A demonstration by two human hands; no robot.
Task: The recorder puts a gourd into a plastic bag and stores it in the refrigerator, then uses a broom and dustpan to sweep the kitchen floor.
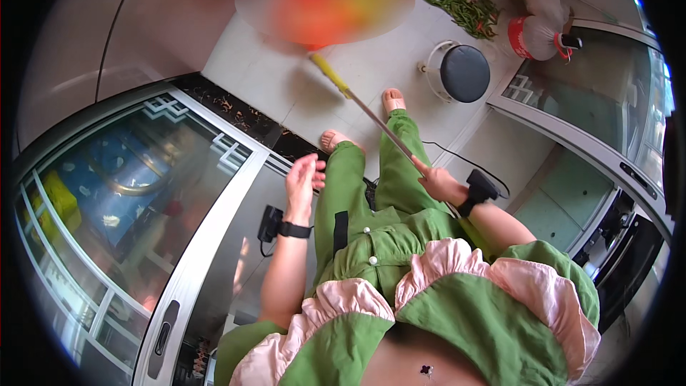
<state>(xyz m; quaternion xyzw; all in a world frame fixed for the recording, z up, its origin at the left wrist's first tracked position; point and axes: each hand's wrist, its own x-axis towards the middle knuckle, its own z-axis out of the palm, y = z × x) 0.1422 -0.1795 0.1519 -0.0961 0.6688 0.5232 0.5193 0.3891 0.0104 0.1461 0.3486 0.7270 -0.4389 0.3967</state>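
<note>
My right hand [442, 183] is closed around a long metal pole [378, 123] with a yellow sleeve [329, 76] at its far part. The pole slants from beside my right hip across the floor, away from me and to the left. A blurred oval lies over the area beyond its far tip, so I cannot tell what it meets there. My left hand [304, 182] is raised in front of my left thigh, empty, with its fingers loosely apart. Each wrist carries a strapped black device.
A round black stool [465, 73] stands ahead on the right. Behind it lie green peppers [466, 8] and large plastic bottles [536, 37]. Framed glass sliding doors flank me, left [225, 193] and right [579, 134]. A dark threshold strip [236, 112] crosses the floor; a black cable [471, 158] hangs at right.
</note>
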